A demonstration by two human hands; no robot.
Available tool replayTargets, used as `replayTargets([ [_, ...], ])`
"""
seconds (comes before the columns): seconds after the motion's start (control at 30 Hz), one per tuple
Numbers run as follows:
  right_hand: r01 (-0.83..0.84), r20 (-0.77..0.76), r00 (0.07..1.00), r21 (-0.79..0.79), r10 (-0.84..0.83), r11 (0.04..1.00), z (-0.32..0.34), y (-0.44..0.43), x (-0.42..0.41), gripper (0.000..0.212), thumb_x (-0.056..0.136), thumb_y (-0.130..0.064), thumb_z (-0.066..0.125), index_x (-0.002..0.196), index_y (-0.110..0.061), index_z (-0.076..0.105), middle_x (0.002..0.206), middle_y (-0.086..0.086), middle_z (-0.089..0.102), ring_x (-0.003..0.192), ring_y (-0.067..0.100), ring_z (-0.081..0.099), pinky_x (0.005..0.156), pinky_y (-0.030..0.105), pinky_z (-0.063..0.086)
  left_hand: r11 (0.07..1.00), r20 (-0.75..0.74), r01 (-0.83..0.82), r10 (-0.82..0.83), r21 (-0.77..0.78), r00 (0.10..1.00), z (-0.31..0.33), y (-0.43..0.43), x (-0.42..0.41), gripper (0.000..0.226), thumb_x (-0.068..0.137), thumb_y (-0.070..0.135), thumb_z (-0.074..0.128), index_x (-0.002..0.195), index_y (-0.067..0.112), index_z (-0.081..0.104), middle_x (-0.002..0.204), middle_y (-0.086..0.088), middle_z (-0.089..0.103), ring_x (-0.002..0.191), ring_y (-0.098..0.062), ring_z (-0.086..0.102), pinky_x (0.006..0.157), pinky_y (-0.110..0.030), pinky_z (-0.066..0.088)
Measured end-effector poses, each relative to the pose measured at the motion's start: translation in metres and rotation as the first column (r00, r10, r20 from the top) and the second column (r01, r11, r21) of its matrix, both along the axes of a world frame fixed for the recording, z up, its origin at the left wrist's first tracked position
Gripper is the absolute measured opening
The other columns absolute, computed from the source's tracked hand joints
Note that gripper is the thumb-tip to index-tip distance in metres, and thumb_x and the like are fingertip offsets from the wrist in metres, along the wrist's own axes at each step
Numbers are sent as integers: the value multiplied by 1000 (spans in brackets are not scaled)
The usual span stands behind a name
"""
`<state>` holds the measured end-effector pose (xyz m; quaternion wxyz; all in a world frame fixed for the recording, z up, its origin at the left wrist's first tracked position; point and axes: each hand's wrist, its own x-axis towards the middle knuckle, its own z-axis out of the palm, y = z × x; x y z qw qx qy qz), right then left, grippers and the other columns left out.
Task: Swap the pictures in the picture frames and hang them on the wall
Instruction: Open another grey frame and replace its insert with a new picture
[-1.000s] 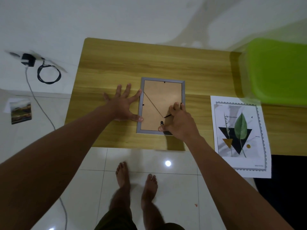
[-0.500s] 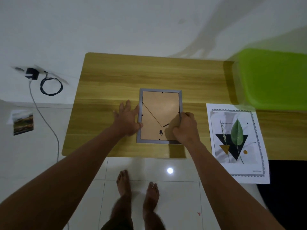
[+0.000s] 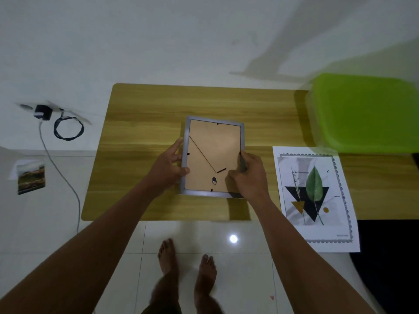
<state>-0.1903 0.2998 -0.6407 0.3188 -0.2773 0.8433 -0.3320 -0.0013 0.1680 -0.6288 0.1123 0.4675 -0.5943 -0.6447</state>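
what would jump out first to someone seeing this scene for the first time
Probably the grey picture frame at the middle of the wooden table, back side up, gripped at its side edges by the left hand and the right hand. Next, the bright green bin at the table's far right. Then the leaf print lying loose to the right of the frame, overhanging the table's near edge.

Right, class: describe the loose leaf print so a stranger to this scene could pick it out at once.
Start at the wooden table and go to its right end, below the green tub. There the leaf print lies flat, its lower part overhanging the table's near edge. Unlike the grey picture frame in the hands, it is an unframed white sheet showing a green leaf over a dark triangle.
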Motion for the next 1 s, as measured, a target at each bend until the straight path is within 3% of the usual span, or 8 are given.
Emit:
replayTargets([
  [0.1,10,50,999,-37,-8,999,13,1,-3,68,83,-12,73,144,-15,45,139,0,45,123,18,48,106,33,42,994,-87,-31,41,109,995,18,1,3,86,84,-10,63,150,36,32,118,-8,67,105,-37,66,89,-58,50],
  [0.2,-8,99,995,-84,16,996,32,5,-3,65,88,-19,71,146,-18,44,144,-2,43,128,19,45,110,40,40,992,-167,-37,57,120,984,44,8,3,81,85,-9,64,145,38,40,123,-15,62,106,-35,66,87,-54,56],
  [0.37,-36,209,976,-136,64,990,92,3,13,63,95,-57,49,150,-31,37,160,-3,24,144,18,31,111,34,32,998,-168,-38,29,-50,985,100,23,-5,63,84,5,72,138,29,51,128,-3,63,107,-22,66,82,-41,57],
  [0.47,1,273,960,-221,61,975,141,3,23,66,94,-65,42,151,-34,34,155,-8,32,136,11,38,102,29,33,985,-199,-4,-32,-175,979,139,35,-15,57,83,9,74,134,29,57,123,7,66,101,-11,69,72,-29,56],
  [0.6,48,280,958,-376,65,925,192,5,29,75,92,-64,48,155,-31,25,156,-11,33,138,7,36,105,28,34,955,-265,21,-103,-297,959,186,50,-27,54,83,-1,71,131,22,62,112,14,68,87,-6,72,65,-16,52],
  [0.7,51,219,974,-477,63,877,218,5,32,79,88,-65,56,154,-38,22,158,-12,32,141,11,36,113,41,38,941,-314,36,-149,-338,938,208,60,-28,55,83,-10,65,129,21,60,110,17,65,87,2,70,66,-11,51],
  [0.87,-2,81,995,-554,57,832,238,11,34,83,85,-47,63,139,-71,4,147,-11,45,124,18,54,93,52,54,918,-337,72,-215,-390,917,216,70,-24,64,80,-13,65,137,14,55,126,6,62,105,6,63,78,-12,52],
  [1.0,-88,-59,996,-537,67,839,244,14,40,80,94,-22,49,137,-74,5,129,-7,57,103,25,66,84,55,56,902,-306,102,-246,-420,920,211,80,-20,71,74,-10,71,136,21,57,126,10,64,114,1,61,88,-25,55],
])
